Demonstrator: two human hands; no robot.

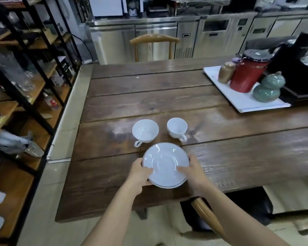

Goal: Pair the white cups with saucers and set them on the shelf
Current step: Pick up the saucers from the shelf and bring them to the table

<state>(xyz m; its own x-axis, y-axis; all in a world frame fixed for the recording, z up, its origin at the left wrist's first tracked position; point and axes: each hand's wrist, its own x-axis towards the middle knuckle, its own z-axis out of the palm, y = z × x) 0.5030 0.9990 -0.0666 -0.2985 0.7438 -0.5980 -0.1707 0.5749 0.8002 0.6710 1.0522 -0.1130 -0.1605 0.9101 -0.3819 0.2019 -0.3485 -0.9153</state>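
A white saucer (pixel 165 162) with a thin dark rim sits near the front of the dark wooden table (pixel 149 96). My left hand (pixel 138 172) grips its left edge, thumb on top. My right hand (pixel 192 170) grips its right edge the same way. Whether one saucer or a stack is held, I cannot tell. Just behind it stand two empty white cups: a wide one (pixel 145 131) on the left with its handle toward me, and a smaller one (pixel 177 127) on the right. The black-framed wooden shelf (pixel 34 89) runs along the left.
A white tray (pixel 242 102) at the table's right carries a red canister (pixel 247 75), a gold jar (pixel 226 71) and a green gourd-shaped jar (pixel 268 87). A wooden chair (pixel 154 45) stands behind the table; another chair back (pixel 207 215) is just under my right arm. Steel counters line the back.
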